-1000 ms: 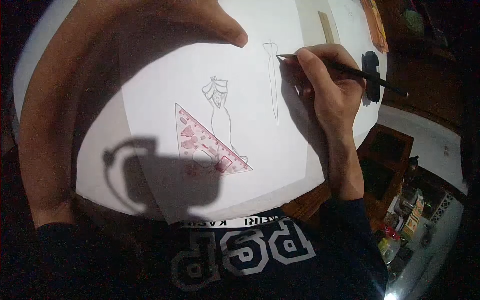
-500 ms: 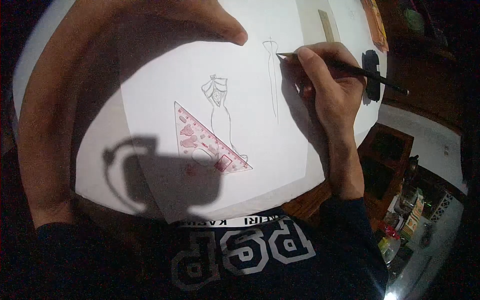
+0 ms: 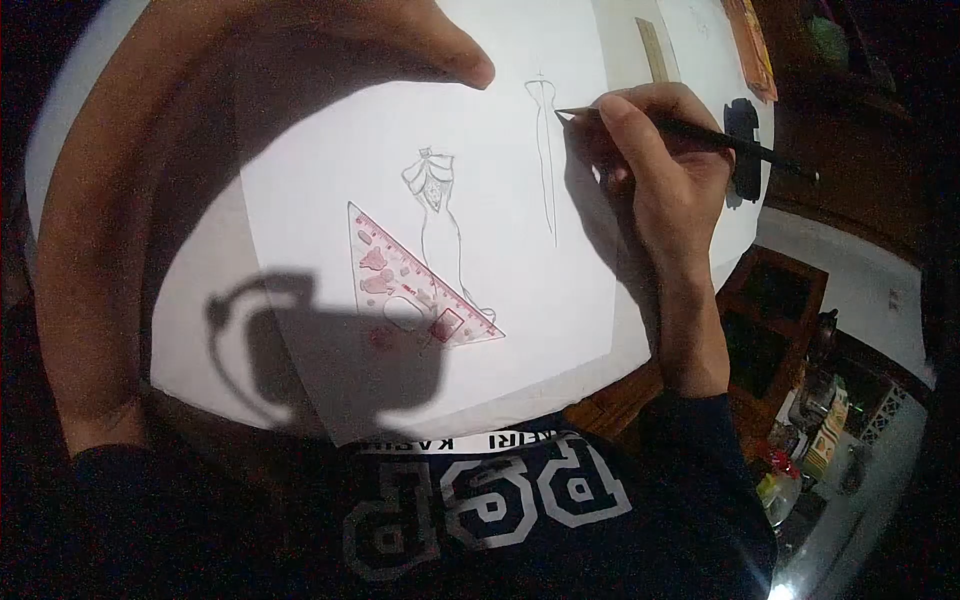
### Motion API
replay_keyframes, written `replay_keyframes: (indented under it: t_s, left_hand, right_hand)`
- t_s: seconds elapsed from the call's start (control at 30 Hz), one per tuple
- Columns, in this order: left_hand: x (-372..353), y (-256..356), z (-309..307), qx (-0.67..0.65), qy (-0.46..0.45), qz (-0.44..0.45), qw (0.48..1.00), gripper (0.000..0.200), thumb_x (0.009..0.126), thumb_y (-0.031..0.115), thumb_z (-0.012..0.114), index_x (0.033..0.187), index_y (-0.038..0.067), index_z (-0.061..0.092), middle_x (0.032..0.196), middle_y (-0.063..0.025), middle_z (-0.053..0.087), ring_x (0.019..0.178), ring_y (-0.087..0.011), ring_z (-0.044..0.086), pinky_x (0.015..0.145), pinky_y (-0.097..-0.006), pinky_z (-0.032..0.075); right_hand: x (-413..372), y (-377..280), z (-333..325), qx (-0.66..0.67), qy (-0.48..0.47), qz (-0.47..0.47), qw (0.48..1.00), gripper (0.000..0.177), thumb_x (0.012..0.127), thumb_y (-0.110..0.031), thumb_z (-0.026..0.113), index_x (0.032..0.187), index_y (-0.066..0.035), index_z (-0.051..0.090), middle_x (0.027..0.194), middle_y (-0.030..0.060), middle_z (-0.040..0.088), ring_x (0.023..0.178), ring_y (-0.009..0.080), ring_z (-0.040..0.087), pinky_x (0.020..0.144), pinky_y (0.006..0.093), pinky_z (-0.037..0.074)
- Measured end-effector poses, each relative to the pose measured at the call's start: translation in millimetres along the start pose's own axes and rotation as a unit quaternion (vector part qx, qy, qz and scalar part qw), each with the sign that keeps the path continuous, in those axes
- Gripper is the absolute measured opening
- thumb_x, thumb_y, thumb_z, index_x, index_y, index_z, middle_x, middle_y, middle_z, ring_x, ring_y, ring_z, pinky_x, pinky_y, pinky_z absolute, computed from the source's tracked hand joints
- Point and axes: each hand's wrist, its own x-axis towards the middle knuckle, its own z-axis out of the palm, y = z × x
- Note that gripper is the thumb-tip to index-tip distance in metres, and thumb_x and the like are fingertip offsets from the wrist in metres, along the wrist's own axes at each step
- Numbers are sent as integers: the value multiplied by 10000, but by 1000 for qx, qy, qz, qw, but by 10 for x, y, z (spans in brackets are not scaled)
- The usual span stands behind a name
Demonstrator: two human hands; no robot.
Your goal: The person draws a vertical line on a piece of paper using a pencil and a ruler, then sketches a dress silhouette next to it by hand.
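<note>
My right hand (image 3: 660, 150) is closed around a dark pencil (image 3: 692, 132). The pencil's tip meets the white paper (image 3: 330, 180) beside a thin figure outline (image 3: 541, 100). Across the top left reaches my left hand (image 3: 420, 35), its thumb stretched out over the sheet; its other fingers lie outside the view. A more detailed sketch of a long gown (image 3: 435, 195) sits mid-sheet. Over the gown's lower part rests a clear triangle ruler (image 3: 378, 262) with red markings, and neither hand touches it.
A straight ruler (image 3: 655, 50) lies at the upper right, near a black object (image 3: 742, 130) and an orange packet (image 3: 750, 50). A mug-shaped shadow (image 3: 340, 350) falls on the paper. Beyond the board at right are wooden furniture (image 3: 770, 310) and assorted small items.
The pencil tip has shifted very slightly beside the thin outline, and its shaft tilts a little differently. My left hand and the triangle ruler stay put.
</note>
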Motion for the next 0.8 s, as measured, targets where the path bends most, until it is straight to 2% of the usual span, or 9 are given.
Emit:
replay_keyframes:
  t_s: [0.07,0.13,0.2,0.3,0.37,0.6,0.67,0.7,0.8]
  left_hand:
    - [-64,-40,81,29,101,87,991,686,771,589,795,897,-77,686,725,-203,683,643,-288,677,536,-372,544]
    - [18,-6,-11,16,51,47,997,685,770,588,796,898,-76,688,725,-203,683,640,-290,677,533,-372,543]
    - [5,1,-18,3,1,8,1000,683,769,587,797,899,-76,690,725,-204,682,637,-291,676,530,-372,542]
    - [-75,-4,47,18,88,73,993,682,764,584,802,894,-76,692,715,-202,681,627,-293,675,524,-371,539]
    - [19,34,-22,-8,5,-11,1000,680,757,579,808,889,-78,691,703,-198,678,622,-294,674,523,-370,538]
    - [-42,-41,-15,-41,-7,24,999,678,750,574,813,881,-79,690,705,-202,681,623,-294,676,524,-369,535]
    - [-118,-23,91,2,104,58,993,679,749,574,813,882,-80,691,709,-205,683,626,-295,677,530,-369,536]
    - [-85,-14,62,2,104,59,993,679,749,574,813,882,-80,691,709,-205,683,626,-295,677,530,-369,536]
    - [-26,5,8,-9,18,-3,1000,678,748,573,813,886,-79,691,713,-203,685,631,-297,679,536,-369,538]
  right_hand:
    - [2,-9,-9,9,4,-2,1000,151,926,-135,746,956,9,713,746,69,711,575,78,605,502,210,454]
    - [14,-54,-37,-66,-30,7,997,155,977,-143,676,1024,-4,724,851,136,764,741,170,745,631,283,592]
    - [11,-46,-24,-61,-26,2,998,155,975,-142,678,1020,-2,724,850,135,764,740,167,744,635,282,591]
    - [3,-42,-40,-55,-27,7,998,153,972,-140,680,1014,0,724,850,134,763,742,164,743,646,280,590]
    - [1,-44,-49,-55,-32,17,998,151,971,-139,682,1012,1,724,850,133,763,746,163,743,653,279,590]
    - [12,-40,-20,-45,-26,2,999,139,969,-133,684,1002,-4,726,844,115,760,743,156,734,648,271,577]
    - [12,-48,-15,-39,-26,-5,999,137,969,-130,683,1001,-4,726,845,112,759,741,154,731,644,270,573]
    - [12,-61,-15,-45,-25,4,999,137,966,-132,686,1000,-6,727,846,115,759,742,155,732,642,272,572]
    - [-1,-75,-47,-57,-31,23,998,143,960,-139,693,997,-6,726,846,123,759,742,158,733,639,274,572]
